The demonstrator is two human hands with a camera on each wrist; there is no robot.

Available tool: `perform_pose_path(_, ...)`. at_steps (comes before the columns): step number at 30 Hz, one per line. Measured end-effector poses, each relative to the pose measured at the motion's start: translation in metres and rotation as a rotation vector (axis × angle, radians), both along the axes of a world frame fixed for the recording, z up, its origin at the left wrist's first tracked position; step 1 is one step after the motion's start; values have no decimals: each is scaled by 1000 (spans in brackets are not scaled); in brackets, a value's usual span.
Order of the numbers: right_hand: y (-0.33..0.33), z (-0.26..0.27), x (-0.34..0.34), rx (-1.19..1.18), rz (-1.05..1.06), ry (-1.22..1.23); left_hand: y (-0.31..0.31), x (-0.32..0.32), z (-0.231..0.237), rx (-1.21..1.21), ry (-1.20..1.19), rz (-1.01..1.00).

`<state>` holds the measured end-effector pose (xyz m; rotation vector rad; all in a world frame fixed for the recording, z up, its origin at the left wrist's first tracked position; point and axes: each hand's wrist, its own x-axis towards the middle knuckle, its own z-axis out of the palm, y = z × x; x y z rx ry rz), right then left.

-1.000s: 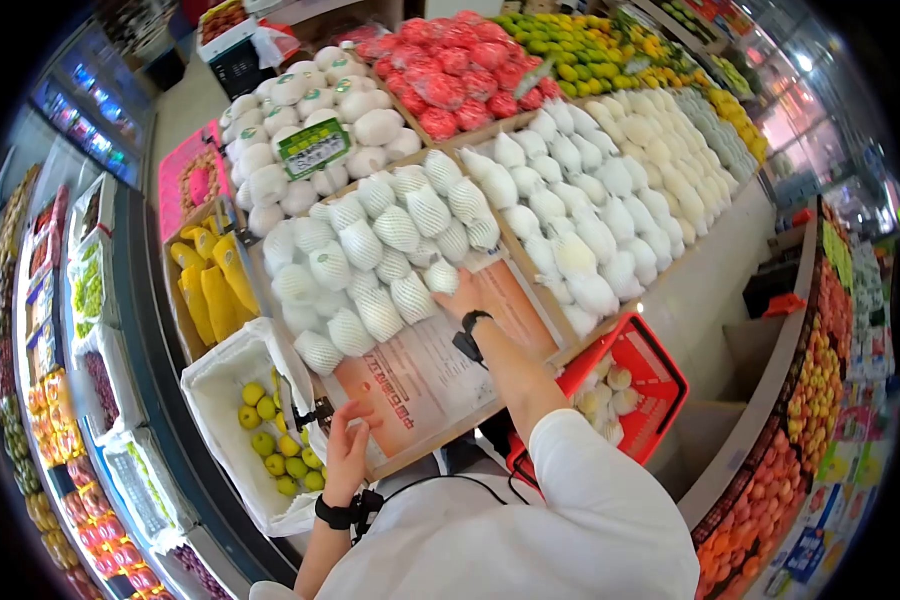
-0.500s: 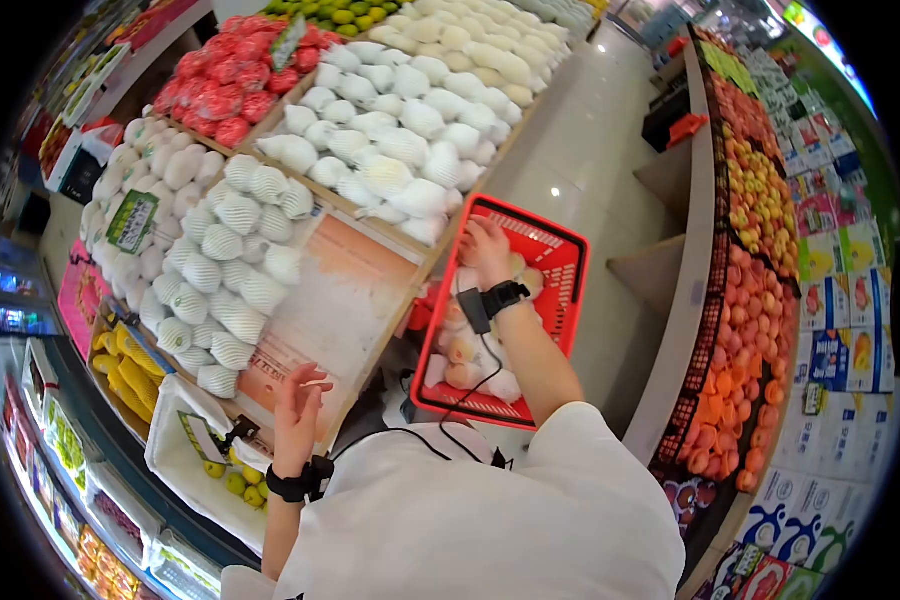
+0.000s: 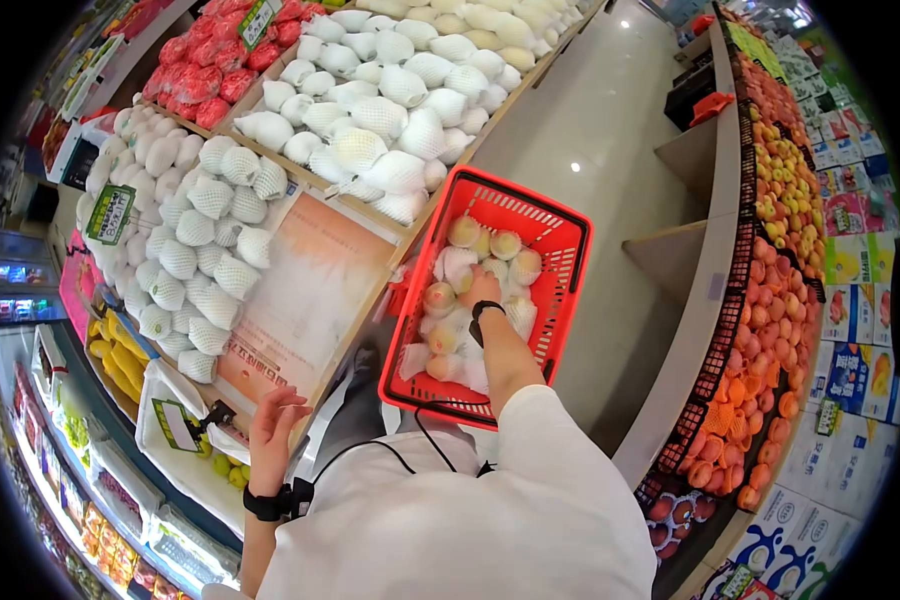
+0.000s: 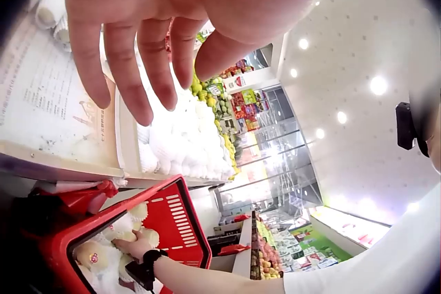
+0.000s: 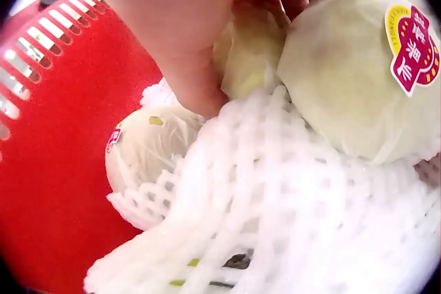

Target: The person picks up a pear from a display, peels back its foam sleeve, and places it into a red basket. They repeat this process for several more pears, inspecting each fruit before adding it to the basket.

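Observation:
My right hand (image 3: 482, 288) is down inside a red plastic basket (image 3: 440, 235), among several pale round fruits in thin paper and white foam nets. In the right wrist view, thumb and fingers curl round a small paper-wrapped fruit (image 5: 251, 49). Beside it sits a larger wrapped fruit (image 5: 365, 66) with a red-and-yellow sticker, and loose foam netting (image 5: 262, 190) spreads below the thumb. My left hand (image 3: 272, 430) holds nothing; its fingers are spread and slightly bent in the left wrist view, near the bare printed sheet (image 3: 310, 275) of the display.
Foam-netted fruit (image 3: 220, 230) fills the stand on the left, with more white-netted fruit (image 3: 380, 120) behind. A white-lined crate (image 3: 160, 380) with a price card is at lower left. Across the aisle floor (image 3: 590, 160), shelves hold peach-coloured fruit (image 3: 745, 370).
My right hand has gone from the netted fruit on the stand, over the basket, down among its fruit. The view has swung right, and my left hand stays raised.

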<state>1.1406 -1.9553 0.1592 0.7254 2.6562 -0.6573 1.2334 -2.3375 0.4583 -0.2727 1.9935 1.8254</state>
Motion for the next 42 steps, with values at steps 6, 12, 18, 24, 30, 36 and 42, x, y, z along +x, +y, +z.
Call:
perform_pose_path(6, 2, 33, 6, -78, -26, 258, 3, 3, -2, 29, 22, 19)
perform_pose_path(12, -17, 149, 24, -686, -48, 669, 16, -21, -13, 76, 122, -58)
perform_pose_path(18, -104, 305, 47, -1138, 218, 627, 67, -55, 24, 468, 208, -155)
perform_pose_path(24, -172, 373, 47, -695, 674, 781, 53, -45, 37, 663, 78, -146)
perform_pose_path(30, -162, 381, 16, -844, 1093, 460, 10, -30, 51, 501, 95, -94)
perform_pose_path(36, -188, 395, -12, -864, 1302, 540, -16, -22, 76, 325, 235, -168)
perform_pose_path(42, -216, 392, -18, -928, 1408, 758, -39, -12, 74, 287, 242, -271)
